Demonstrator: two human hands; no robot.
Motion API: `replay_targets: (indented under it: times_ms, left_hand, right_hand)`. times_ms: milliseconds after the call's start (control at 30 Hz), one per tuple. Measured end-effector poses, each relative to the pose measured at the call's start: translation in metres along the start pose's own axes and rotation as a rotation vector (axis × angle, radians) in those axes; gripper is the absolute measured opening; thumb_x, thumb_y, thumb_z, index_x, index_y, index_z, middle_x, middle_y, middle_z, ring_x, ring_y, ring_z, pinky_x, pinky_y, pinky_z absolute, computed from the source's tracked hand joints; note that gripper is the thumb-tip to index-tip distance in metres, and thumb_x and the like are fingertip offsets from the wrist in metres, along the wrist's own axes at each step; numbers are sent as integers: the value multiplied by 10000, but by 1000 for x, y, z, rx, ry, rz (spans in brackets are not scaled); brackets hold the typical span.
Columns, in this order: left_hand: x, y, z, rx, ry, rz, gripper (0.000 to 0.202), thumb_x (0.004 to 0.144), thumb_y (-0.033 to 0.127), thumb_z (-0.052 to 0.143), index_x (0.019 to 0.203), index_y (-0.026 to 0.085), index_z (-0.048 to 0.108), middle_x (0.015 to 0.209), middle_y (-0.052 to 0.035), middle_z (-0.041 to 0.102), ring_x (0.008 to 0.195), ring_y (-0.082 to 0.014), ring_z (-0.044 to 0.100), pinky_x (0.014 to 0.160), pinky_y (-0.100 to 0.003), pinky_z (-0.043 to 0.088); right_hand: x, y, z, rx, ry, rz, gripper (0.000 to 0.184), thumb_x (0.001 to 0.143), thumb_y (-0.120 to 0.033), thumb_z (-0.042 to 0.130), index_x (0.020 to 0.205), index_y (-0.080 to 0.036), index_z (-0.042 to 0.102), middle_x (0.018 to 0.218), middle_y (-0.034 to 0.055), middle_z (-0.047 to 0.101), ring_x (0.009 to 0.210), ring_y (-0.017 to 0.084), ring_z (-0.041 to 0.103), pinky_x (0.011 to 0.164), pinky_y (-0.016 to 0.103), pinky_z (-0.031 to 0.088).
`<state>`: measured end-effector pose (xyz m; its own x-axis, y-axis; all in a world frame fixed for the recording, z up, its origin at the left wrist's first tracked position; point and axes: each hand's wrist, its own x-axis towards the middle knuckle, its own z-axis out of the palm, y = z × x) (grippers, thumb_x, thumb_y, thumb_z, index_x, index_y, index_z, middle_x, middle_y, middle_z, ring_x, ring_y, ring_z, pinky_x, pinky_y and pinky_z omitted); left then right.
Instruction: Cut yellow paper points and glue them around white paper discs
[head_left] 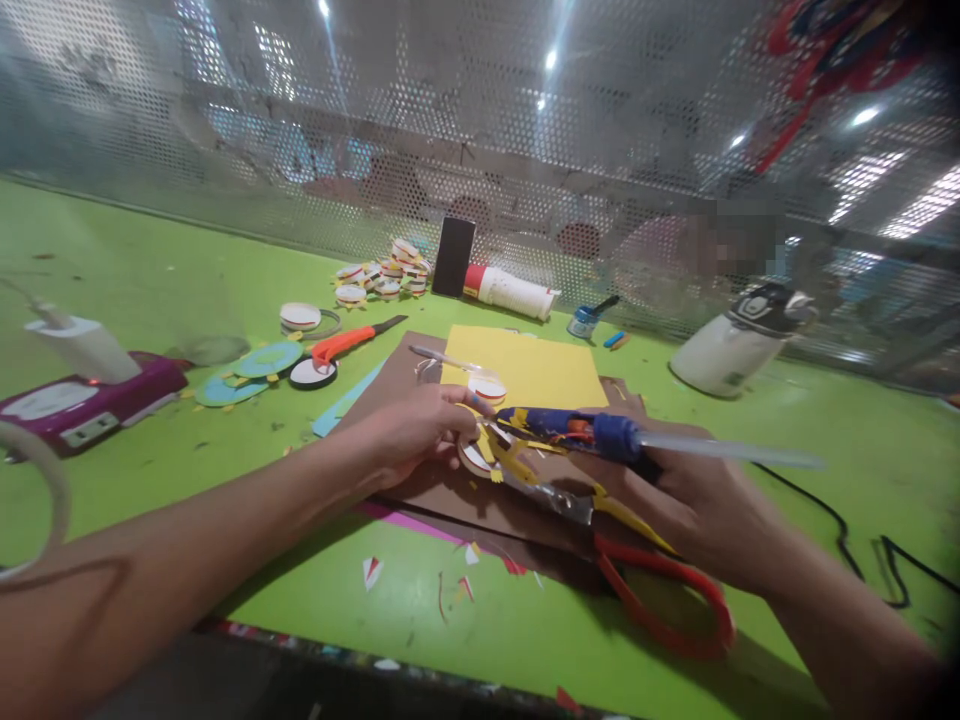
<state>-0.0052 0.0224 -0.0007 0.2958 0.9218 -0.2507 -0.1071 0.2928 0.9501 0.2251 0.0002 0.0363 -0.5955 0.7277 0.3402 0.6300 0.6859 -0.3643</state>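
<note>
My right hand (686,500) is closed around a blue glue gun (562,428), with a clear glue stick (735,450) jutting from its back end. The nozzle points left, toward the fingers of my left hand (427,425). Those fingers are bent and closed on a small white round paper piece (474,458) with yellow strips, partly hidden by the hand and gun. Beneath lies brown cardboard (420,490) with a yellow paper sheet (532,365) on it. Red-and-yellow-handled scissors (667,600) lie under my right hand. Another white round piece (487,388) rests just beyond.
An orange cutter (345,345), blue paper discs (266,360) and a purple power strip (97,400) are to the left. Behind stand a pile of small round pieces (386,272), a phone (454,257) and a white cup stack (517,292). A spray bottle (720,350) is at right, near a black cord (821,515).
</note>
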Motion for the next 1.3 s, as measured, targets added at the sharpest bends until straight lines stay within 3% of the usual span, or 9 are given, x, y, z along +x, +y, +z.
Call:
replay_targets:
  times_ms: [233,500,600,767,900,1167,1300]
  left_hand:
    - [0,-3,1,70,30,22,414,578,75,564,984,121,634,611,-17,572,424,-72,422,407,-198,322]
    - [1,-4,4,114,29,45,472,573,94,577,1042,143,598,706,-48,610,470,-94,464,438,-221,308]
    - [0,-4,3,110,20,40,529,576,96,572,1103,144,566,688,-41,600,469,-99,465,444,-225,301]
    - [-1,-4,2,145,-10,63,533,591,96,556,1121,149,530,661,-20,577,473,-98,457,446,-224,283]
    - [-1,-3,1,121,-46,46,540,598,83,547,1132,154,508,647,2,561,471,-82,433,453,-212,284]
    - [-2,-1,3,81,-33,14,542,598,62,548,1132,135,487,643,-1,553,472,-81,438,460,-209,311]
    - [0,-2,2,72,-44,25,519,609,70,560,1121,129,499,684,-19,572,475,-75,429,454,-206,307]
  right_hand:
    - [-2,-1,-1,-82,-35,109,296,915,-427,445,848,-206,631,844,43,690,675,195,587,590,297,453]
    - [-4,-5,-1,-179,-13,126,379,905,-429,439,602,-223,535,454,-18,448,429,129,372,434,256,285]
    - [-3,-6,1,-179,8,114,359,905,-411,446,621,-216,547,462,-20,456,427,125,368,425,250,276]
    - [-2,-9,2,-193,36,76,356,914,-407,443,639,-211,554,585,23,575,531,156,479,493,259,351]
    - [-2,-10,1,-191,35,82,359,924,-427,431,684,-205,578,558,22,554,529,171,480,496,272,360]
    - [-3,-11,1,-219,64,69,393,912,-412,446,566,-226,449,489,-7,466,448,141,391,466,271,344]
    - [-6,-10,2,-218,89,47,350,911,-388,458,604,-219,466,577,30,561,552,170,497,581,295,435]
